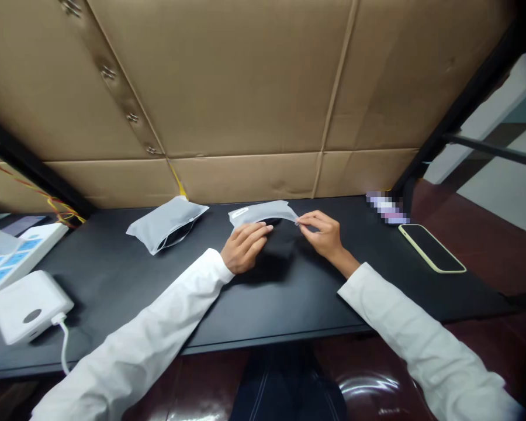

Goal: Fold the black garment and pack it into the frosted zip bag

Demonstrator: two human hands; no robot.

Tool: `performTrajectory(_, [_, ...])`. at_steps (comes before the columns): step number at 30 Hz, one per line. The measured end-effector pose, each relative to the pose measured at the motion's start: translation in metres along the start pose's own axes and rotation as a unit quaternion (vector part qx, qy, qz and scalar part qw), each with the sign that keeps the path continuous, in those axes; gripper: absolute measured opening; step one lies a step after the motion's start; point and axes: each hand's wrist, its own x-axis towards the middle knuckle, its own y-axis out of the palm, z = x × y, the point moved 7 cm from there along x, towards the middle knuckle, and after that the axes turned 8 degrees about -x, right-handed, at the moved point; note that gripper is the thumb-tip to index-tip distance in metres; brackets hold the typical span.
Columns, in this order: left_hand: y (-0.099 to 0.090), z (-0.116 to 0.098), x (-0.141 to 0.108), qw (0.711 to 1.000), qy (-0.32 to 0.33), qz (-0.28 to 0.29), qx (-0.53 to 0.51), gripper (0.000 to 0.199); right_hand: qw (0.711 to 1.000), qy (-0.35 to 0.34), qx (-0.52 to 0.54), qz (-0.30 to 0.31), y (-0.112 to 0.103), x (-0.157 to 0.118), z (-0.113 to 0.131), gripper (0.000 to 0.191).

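A small frosted plastic bag [263, 211] with a pale label at its left end is raised over the dark table, its near edge bowed. My left hand [246, 247] is closed at this near edge, fingers together over it and the thumb hidden. At the bag's right corner my right hand [322, 234] is closed, thumb and index finger pinching the tip. A second frosted bag [166, 221] lies to the left, its mouth gaping towards me; neither hand touches it.
The black table [166, 304] backs onto a brown padded panel [245, 82]. A white charger box [30, 307] with a cable and a power strip [21, 257] stand at left. On the right lie a phone [432, 248] and a blurred-out packet [388, 209].
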Motion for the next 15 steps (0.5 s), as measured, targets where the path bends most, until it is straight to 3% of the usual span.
performTrajectory(2, [-0.001,-0.011,0.002,0.998,0.050,0.008,-0.039,0.020,0.999,0.040,-0.004,-0.010,-0.002,0.001,-0.012,0.015])
performTrajectory(6, [0.016,-0.028,0.006,0.981,0.107,0.117,-0.113,0.017,0.991,0.131,-0.015,-0.002,0.001,-0.002,-0.040,0.016])
performTrajectory(10, [0.030,-0.027,0.008,0.959,0.065,0.191,-0.199,0.019,0.976,0.217,0.008,-0.023,0.003,-0.007,-0.061,0.019])
performTrajectory(15, [0.027,-0.035,0.010,0.950,0.038,0.192,-0.243,0.021,0.973,0.222,0.058,-0.007,0.007,-0.006,-0.061,0.023])
